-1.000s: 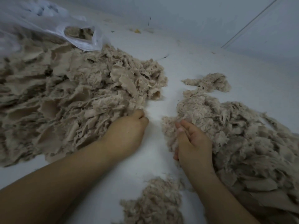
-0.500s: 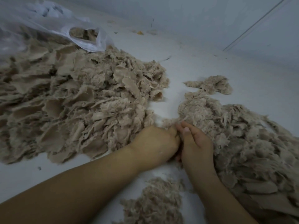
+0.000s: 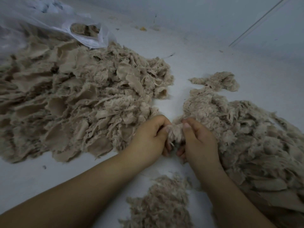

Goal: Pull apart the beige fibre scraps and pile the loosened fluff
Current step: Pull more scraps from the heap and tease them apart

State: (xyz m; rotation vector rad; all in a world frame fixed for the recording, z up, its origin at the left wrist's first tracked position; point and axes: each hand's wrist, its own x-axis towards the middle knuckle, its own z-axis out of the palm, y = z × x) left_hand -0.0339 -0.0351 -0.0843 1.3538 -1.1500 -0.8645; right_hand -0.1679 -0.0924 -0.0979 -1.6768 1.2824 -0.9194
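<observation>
Pinching one beige scrap (image 3: 175, 131) between them, the left hand (image 3: 150, 139) and right hand (image 3: 198, 140) are mid-pull, with a small fluff pile (image 3: 158, 201) made near the wrists and, by my judgement, most of the big heap (image 3: 79, 99) left

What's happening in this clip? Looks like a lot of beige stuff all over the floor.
A person is tearing up beige fibre scraps by hand. The left hand and the right hand both pinch one small scrap between them. A big heap of scraps lies to the left, spilling from a clear plastic bag. Another heap lies to the right, and a small pile of loosened fluff sits near the forearms.
</observation>
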